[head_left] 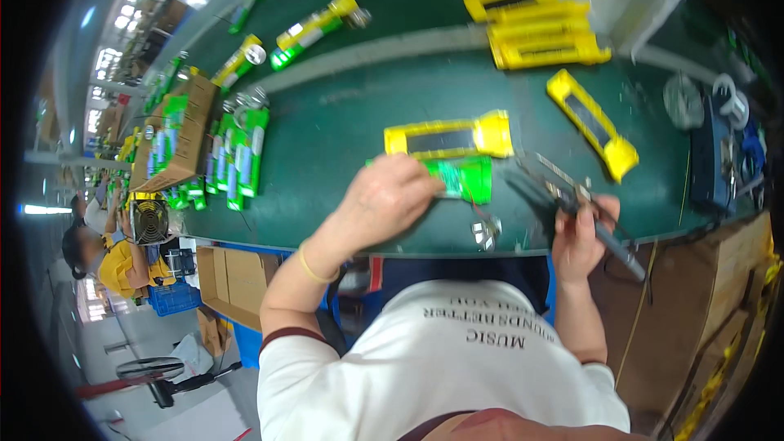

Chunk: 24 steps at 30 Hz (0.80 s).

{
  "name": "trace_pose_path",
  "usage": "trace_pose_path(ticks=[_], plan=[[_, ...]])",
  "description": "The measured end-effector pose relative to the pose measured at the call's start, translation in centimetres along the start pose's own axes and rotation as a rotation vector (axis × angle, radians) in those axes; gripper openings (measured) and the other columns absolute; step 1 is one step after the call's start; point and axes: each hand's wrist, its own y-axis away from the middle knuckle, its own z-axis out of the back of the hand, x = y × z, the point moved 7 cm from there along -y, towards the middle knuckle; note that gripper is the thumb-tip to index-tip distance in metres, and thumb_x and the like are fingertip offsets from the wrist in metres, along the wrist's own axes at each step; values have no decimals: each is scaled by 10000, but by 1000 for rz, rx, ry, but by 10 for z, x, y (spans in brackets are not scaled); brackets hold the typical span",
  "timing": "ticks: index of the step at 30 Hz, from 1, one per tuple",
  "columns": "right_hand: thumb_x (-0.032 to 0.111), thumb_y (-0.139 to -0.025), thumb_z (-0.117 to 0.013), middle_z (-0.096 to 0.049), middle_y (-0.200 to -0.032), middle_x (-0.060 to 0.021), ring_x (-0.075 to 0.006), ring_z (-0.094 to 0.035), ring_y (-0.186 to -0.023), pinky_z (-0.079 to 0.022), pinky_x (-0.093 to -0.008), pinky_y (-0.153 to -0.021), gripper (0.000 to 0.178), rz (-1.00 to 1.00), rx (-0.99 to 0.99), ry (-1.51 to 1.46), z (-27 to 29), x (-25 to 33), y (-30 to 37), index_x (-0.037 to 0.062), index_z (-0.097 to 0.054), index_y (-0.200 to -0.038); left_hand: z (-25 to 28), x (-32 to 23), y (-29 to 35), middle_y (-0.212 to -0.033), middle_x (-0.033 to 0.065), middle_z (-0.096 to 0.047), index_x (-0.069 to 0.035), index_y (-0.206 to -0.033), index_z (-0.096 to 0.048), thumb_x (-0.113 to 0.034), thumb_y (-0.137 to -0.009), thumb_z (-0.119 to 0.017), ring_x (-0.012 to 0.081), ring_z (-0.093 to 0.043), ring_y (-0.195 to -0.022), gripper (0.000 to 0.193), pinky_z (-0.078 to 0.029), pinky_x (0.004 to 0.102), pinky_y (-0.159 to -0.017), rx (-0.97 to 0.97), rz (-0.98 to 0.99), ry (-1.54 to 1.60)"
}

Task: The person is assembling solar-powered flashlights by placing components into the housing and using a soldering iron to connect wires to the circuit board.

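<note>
My left hand [390, 196] is closed at the left end of a green-wrapped battery pack [475, 180], its fingertips pinched together over the pack's small circuit board. Thin wires run from the pack to a round silvery part [485, 233] near the table's front edge. Just behind the pack lies a yellow plastic housing [437, 139] with a dark strip. My right hand [583, 233] grips what looks like a soldering iron [618, 251] with a grey handle, its tip angled toward the pack. A slim silvery tool [559, 170] shows alongside it, partly hidden by the fingers.
A second yellow housing [592, 124] lies on the right of the green table [327, 126], with a stack of housings [543, 28] behind. Battery packs [237, 155] and a cardboard box [184, 135] stand left. A blue device [712, 151] with a wire spool [731, 102] stands right.
</note>
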Motion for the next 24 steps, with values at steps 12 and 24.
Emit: trace_pose_path(ticks=[12,24], plan=[[194,-845,-570,-441,-782,-40,-99,-464,-574,-399,-210,-488,243,42,-39,-12,11,2,6,64,-383,-930,-25,-4,-39,-774,79,-506,-50,-738,-587,-128,-675,-668,251,-495,-753,129,-419,357,-678,-84,58,61],[225,-883,-495,-462,-678,-41,-83,-412,-505,-327,-176,-447,170,18,-106,-87,14,1,-3,75,-420,-915,-20,0,-30,-798,46,-567,-78,-735,-604,-64,-667,-671,223,-526,-779,96,-419,339,-701,-194,42,281]])
